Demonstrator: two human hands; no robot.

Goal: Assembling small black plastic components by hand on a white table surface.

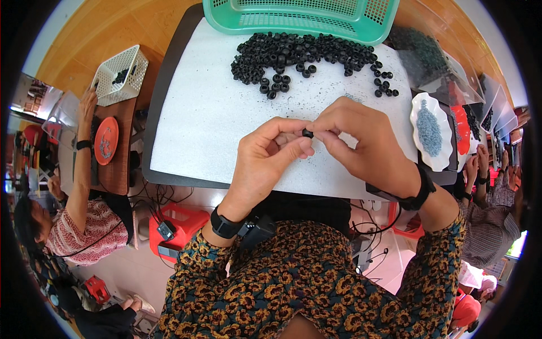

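Over the desk (175, 65), the left hand (264, 151) and right hand (364, 141) pinch a bead (307, 134), apparently working it; the next move probably needs steadiness.

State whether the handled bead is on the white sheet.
Off the white sheet: the left hand pinches the black bead, right hand alongside.

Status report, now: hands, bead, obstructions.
Left hand holding black bead over white sheet. Right hand at bead. Loose black beads beyond, clear of both hands. Nothing in the way.
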